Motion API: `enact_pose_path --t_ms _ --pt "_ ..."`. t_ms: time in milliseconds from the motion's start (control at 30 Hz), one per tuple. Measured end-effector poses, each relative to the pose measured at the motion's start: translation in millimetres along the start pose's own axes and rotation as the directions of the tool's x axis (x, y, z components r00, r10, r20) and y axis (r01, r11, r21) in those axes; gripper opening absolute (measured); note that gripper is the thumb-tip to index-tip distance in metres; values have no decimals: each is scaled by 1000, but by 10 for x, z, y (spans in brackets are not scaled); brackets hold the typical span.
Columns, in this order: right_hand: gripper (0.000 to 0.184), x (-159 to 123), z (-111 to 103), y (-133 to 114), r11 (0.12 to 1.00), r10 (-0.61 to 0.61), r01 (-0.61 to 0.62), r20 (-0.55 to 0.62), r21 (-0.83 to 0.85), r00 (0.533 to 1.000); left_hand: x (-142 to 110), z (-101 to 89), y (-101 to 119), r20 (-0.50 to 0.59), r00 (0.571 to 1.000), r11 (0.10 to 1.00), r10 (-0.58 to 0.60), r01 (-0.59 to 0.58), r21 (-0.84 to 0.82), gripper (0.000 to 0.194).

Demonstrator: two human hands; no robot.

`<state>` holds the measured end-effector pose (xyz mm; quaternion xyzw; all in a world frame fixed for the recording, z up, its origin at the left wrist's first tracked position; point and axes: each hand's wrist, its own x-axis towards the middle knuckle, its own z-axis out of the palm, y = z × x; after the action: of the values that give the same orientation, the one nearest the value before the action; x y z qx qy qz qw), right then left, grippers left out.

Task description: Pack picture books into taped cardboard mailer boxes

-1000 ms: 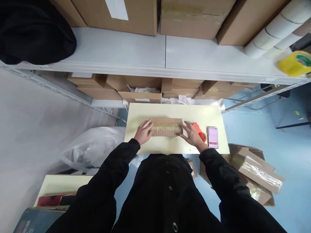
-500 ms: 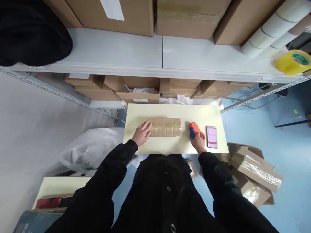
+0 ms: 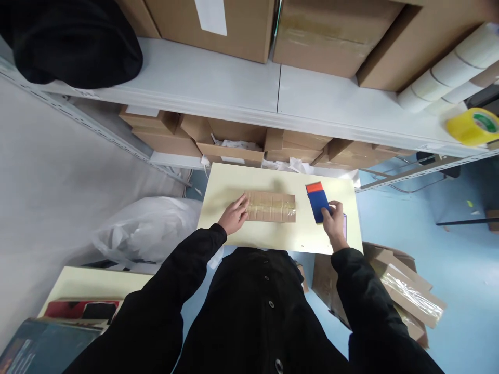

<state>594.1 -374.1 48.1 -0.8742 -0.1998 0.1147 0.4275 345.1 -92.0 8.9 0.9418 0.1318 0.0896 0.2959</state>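
Observation:
A long, narrow cardboard box [image 3: 271,206] wrapped in clear tape lies across the pale yellow board [image 3: 268,240]. My left hand [image 3: 235,215] lies over the box's left end, with its fingers stretched out on it. My right hand [image 3: 334,222] grips a blue and orange tape dispenser [image 3: 318,201] and holds it to the right of the box, apart from it. Behind my right hand, a phone [image 3: 344,226] with a pinkish screen is mostly hidden.
Beyond the board, a grey shelf [image 3: 218,85] carries cardboard boxes, white rolls [image 3: 444,72] and a yellow tape roll [image 3: 473,126]. A plastic bag [image 3: 150,228] sits at left. Taped cartons [image 3: 409,285] are piled on the floor at right.
My right hand has lifted the tape dispenser and turned it, so its blue side now faces up. That hand now covers much of the phone. My left hand stays on the box.

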Motion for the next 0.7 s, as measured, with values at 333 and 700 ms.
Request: enact_pose_path --t_ms 333,700 --pt "31 379 564 -1115 910 -317 185 337 371 887 -23 -23 101 -59 997 989 -54 45 -140 52" --pt "36 536 721 -999 914 -254 34 508 404 823 289 -299 191 -83 892 687 -444 279 -671 38"
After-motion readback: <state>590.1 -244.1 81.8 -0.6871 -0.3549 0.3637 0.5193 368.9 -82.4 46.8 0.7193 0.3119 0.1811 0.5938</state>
